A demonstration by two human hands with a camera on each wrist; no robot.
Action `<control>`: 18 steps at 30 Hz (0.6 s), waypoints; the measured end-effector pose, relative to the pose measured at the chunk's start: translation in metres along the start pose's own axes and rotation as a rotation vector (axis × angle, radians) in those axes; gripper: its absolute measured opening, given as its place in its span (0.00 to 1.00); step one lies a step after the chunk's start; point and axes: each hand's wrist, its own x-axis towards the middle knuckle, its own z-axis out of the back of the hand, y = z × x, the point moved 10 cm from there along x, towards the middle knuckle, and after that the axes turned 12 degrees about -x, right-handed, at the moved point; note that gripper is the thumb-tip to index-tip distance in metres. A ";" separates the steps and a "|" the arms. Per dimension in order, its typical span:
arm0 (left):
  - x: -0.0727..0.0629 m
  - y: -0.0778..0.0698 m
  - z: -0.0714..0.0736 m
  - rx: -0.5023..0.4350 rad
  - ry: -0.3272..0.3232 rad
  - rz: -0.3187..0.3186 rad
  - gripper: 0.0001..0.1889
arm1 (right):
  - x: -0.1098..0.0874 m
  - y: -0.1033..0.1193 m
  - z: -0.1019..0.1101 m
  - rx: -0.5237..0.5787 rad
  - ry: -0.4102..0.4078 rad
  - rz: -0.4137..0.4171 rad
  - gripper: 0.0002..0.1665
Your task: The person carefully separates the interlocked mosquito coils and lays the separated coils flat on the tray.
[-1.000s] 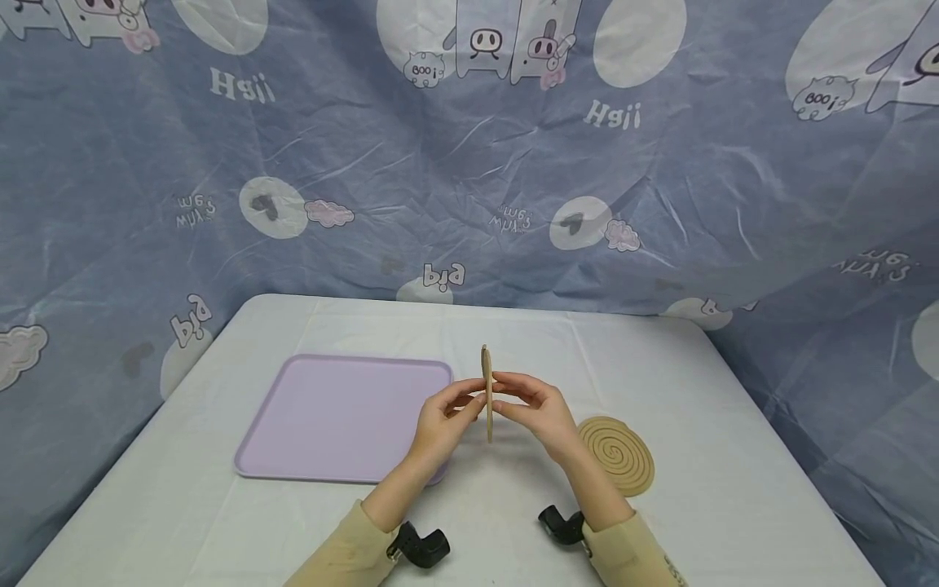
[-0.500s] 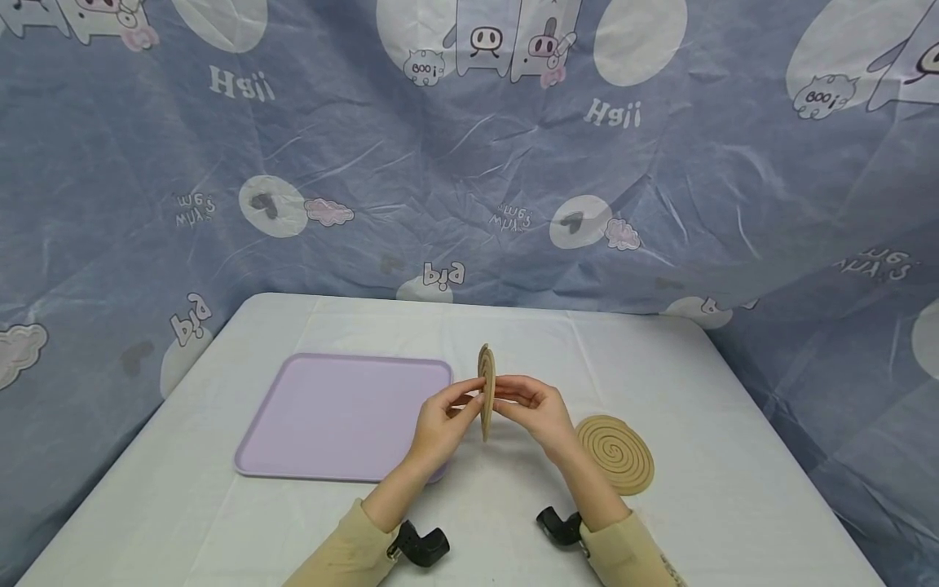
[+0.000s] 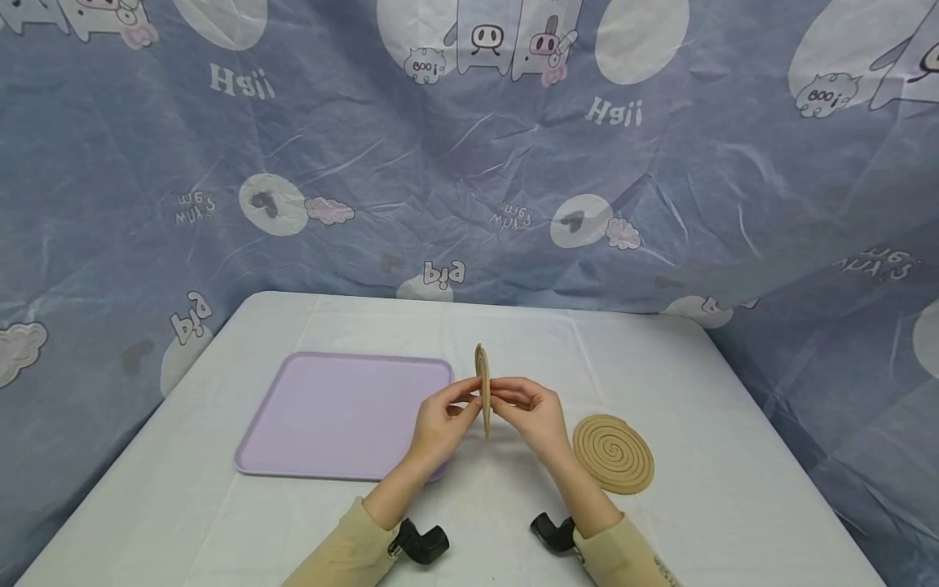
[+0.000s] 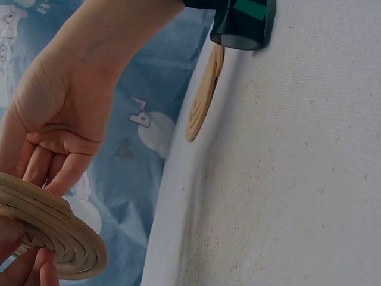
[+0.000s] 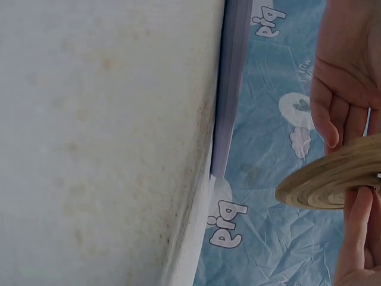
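Between the two hands a tan mosquito coil [image 3: 482,367] stands upright above the table, almost edge-on in the head view. My left hand [image 3: 438,422] pinches it from the left side, thumb and fingers bent at its face. From the right, my right hand [image 3: 537,417] pinches it in the same way. The spiral grooves of the held coil [image 4: 80,253] show in the left wrist view; whether it is one coil or two nested together, I cannot tell. Another mosquito coil [image 3: 613,454] lies flat on the table beside my right forearm.
A shallow lilac tray [image 3: 330,416] lies to the left, its near right corner partly behind my left hand and forearm. White cloth covers the table [image 3: 293,530]. A blue printed curtain [image 3: 440,163] hangs behind and at the sides.
Both hands and the held coil have shifted slightly left. The coil turned to show more of its face half a second ago, then came back nearly edge-on.
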 end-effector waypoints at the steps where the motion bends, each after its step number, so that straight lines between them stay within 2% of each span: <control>1: 0.000 -0.002 0.000 0.006 0.001 -0.013 0.15 | -0.001 0.004 0.000 -0.012 -0.009 0.000 0.14; 5: -0.001 -0.006 -0.001 0.028 0.005 -0.048 0.15 | -0.006 0.019 0.002 -0.062 -0.044 0.008 0.13; 13: 0.000 -0.002 -0.001 0.005 0.008 -0.030 0.15 | -0.008 0.017 0.002 -0.007 -0.065 -0.003 0.13; 18: 0.001 -0.002 0.001 -0.007 0.000 -0.058 0.14 | -0.008 0.016 0.001 0.007 -0.077 -0.007 0.12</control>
